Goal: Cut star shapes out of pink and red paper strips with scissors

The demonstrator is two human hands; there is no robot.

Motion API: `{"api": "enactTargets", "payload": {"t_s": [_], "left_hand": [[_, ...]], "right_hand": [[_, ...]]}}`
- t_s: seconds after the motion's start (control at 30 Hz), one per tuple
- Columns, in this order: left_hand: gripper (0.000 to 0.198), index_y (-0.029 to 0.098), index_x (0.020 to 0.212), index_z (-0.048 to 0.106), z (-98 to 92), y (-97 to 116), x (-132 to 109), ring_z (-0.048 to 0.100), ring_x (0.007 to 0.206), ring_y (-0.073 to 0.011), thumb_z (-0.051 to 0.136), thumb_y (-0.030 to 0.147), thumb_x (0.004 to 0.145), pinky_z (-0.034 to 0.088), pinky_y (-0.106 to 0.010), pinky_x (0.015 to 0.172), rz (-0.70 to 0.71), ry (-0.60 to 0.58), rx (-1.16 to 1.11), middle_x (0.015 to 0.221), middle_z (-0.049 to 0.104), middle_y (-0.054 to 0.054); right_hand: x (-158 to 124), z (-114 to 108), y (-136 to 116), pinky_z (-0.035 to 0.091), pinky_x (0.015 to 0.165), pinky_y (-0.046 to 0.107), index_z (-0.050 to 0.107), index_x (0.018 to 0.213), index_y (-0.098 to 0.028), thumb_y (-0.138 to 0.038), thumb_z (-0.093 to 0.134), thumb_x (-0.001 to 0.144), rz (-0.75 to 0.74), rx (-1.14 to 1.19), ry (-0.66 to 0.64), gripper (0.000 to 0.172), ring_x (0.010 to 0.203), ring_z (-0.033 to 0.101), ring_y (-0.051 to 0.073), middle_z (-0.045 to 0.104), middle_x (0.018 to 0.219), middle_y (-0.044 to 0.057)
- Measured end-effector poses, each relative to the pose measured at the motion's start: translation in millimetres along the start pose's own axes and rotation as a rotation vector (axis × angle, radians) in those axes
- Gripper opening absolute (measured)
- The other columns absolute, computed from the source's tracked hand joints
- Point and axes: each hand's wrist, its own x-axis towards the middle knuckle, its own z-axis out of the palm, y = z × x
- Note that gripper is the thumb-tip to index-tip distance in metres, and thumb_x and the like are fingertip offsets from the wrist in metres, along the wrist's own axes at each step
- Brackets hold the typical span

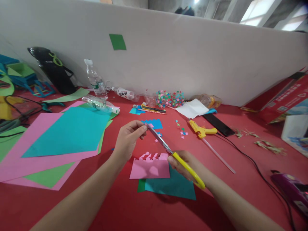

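My right hand [184,162] grips a pair of scissors [160,139] by its yellow handles, the blades pointing up and to the left. The fingertips of my left hand [130,136] are pinched together at the tip of the blades; what lies between them is too small to make out. Below the blades is a pink sheet [149,169] with star-shaped cutouts along its top edge. It overlaps a teal sheet [172,185] and a green one [141,185]. Behind the blades lies a blue piece [157,124] with a notched edge, near loose small stars [183,133].
Large coloured sheets [69,134] lie at left, plastic bottles [95,80] behind them. A star-covered item [169,98] and a box cutter [151,108] sit at the back. To the right are a yellow glue gun [202,130] with its cord and a black phone [218,124].
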Motion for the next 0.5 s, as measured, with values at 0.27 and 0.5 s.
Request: {"api": "enactTargets", "payload": {"t_s": [0.27,0.5], "left_hand": [[0.008,0.018,0.068,0.066,-3.3,0.3,1.7,0.051,0.058,-0.0083,0.065,0.018,0.076,0.041,-0.020,0.056,0.042,0.017,-0.006,0.062,0.060,0.003],[0.008,0.019,0.072,0.065,0.0,0.5,-3.9,0.051,0.061,-0.0090,0.064,0.018,0.079,0.041,-0.021,0.059,0.120,0.027,0.048,0.065,0.059,0.003]], "right_hand": [[1.6,0.0,11.9,0.020,0.041,0.022,0.043,0.065,-0.020,-0.054,0.056,0.083,-0.014,0.007,-0.013,0.041,0.041,0.029,0.006,0.033,0.048,-0.009],[-0.1,0.8,13.9,0.024,0.038,0.020,0.049,0.064,-0.019,-0.046,0.059,0.083,0.013,0.035,-0.027,0.034,0.041,0.035,0.008,0.037,0.047,-0.007]]}}
